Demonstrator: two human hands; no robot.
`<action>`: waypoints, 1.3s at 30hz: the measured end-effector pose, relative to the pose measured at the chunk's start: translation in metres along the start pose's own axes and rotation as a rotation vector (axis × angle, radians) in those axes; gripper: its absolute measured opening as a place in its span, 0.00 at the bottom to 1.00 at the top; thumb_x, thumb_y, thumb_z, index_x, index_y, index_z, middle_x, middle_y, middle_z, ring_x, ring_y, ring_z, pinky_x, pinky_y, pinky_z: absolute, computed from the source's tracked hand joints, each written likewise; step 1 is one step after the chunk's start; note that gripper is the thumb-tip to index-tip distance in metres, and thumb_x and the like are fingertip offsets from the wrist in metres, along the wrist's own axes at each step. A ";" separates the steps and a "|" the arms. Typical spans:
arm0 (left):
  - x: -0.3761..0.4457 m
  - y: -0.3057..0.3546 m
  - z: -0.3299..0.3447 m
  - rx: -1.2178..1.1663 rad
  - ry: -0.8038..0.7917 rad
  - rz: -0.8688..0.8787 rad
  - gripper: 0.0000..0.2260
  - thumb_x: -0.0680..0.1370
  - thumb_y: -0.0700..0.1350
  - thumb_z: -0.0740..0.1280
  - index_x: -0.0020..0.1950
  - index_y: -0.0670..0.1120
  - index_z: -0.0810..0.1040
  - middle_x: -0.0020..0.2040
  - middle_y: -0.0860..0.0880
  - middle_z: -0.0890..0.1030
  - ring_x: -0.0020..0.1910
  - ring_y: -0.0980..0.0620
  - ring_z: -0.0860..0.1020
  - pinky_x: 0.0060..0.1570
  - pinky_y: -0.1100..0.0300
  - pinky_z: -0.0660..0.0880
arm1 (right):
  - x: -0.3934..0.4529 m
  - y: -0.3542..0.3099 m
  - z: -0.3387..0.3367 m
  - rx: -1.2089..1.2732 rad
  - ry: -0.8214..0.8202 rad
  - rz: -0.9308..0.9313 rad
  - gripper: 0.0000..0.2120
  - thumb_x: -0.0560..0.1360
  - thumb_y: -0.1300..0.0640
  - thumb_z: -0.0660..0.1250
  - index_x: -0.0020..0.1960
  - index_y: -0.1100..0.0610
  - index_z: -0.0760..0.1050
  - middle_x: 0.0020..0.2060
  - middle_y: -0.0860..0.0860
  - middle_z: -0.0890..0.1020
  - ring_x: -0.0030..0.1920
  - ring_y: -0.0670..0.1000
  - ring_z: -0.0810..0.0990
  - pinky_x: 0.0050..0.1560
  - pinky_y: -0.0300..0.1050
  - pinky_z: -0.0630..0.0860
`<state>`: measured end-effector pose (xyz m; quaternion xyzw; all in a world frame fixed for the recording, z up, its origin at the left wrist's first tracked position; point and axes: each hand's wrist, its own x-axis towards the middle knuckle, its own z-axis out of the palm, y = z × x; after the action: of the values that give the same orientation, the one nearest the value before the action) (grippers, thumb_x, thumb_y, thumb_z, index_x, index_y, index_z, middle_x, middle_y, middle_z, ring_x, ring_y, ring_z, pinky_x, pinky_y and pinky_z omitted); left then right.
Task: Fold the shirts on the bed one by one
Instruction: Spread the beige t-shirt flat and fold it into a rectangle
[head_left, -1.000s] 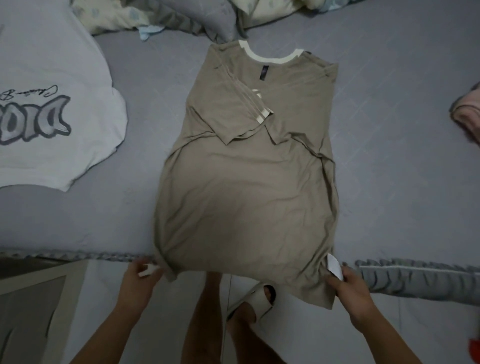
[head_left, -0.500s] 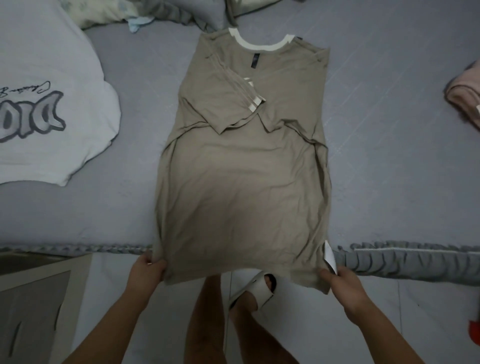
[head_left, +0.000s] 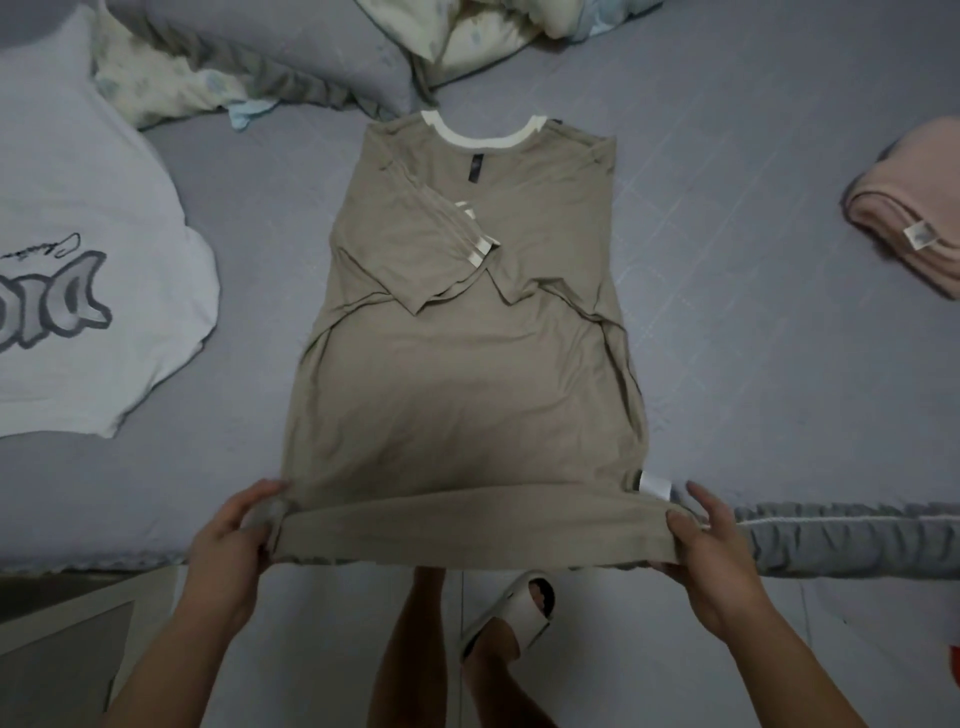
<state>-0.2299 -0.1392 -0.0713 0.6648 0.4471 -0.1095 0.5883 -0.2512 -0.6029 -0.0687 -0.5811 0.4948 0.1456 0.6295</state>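
A tan shirt (head_left: 467, 374) with a cream collar lies flat on the grey bed (head_left: 753, 291), both sleeves folded in over its middle. Its bottom hem is turned up into a narrow band along the bed's front edge. My left hand (head_left: 234, 540) grips the left end of that band. My right hand (head_left: 706, 545) grips the right end, beside a white care label (head_left: 655, 486). A white shirt (head_left: 78, 291) with grey lettering lies spread at the left.
A folded pink garment (head_left: 914, 228) sits at the right edge of the bed. Pillows and crumpled bedding (head_left: 291, 62) lie along the back. A ruffled bed skirt (head_left: 852, 535) marks the front edge. A pale cabinet (head_left: 57, 639) stands at lower left; my legs and a slipper (head_left: 511, 608) are below.
Both hands have lifted the hanging hem from below the bed edge and turned it up onto the shirt as a narrow fold. The camera view has shifted down the bed.
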 end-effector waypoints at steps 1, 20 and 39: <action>0.004 0.006 -0.001 0.018 -0.054 0.009 0.21 0.72 0.24 0.55 0.53 0.41 0.82 0.54 0.45 0.84 0.49 0.48 0.81 0.41 0.61 0.81 | -0.001 -0.007 0.003 0.020 -0.034 -0.002 0.15 0.81 0.64 0.60 0.64 0.52 0.74 0.58 0.55 0.77 0.54 0.56 0.79 0.46 0.54 0.81; 0.133 0.200 0.049 0.879 -0.202 0.652 0.06 0.73 0.44 0.75 0.43 0.54 0.80 0.31 0.54 0.79 0.30 0.60 0.77 0.34 0.67 0.71 | 0.074 -0.194 0.072 -0.914 0.179 -0.537 0.08 0.72 0.67 0.70 0.35 0.59 0.78 0.31 0.55 0.79 0.34 0.59 0.77 0.36 0.50 0.71; 0.317 0.321 0.219 0.793 0.109 0.918 0.19 0.74 0.40 0.68 0.65 0.44 0.75 0.59 0.39 0.76 0.59 0.40 0.74 0.60 0.51 0.69 | 0.277 -0.344 0.200 -0.834 0.430 -0.647 0.25 0.73 0.53 0.68 0.68 0.57 0.68 0.66 0.62 0.72 0.63 0.63 0.73 0.63 0.54 0.70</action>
<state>0.2683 -0.1551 -0.1263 0.9628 0.0695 0.0312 0.2592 0.2301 -0.6338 -0.1188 -0.9190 0.3092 0.0069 0.2445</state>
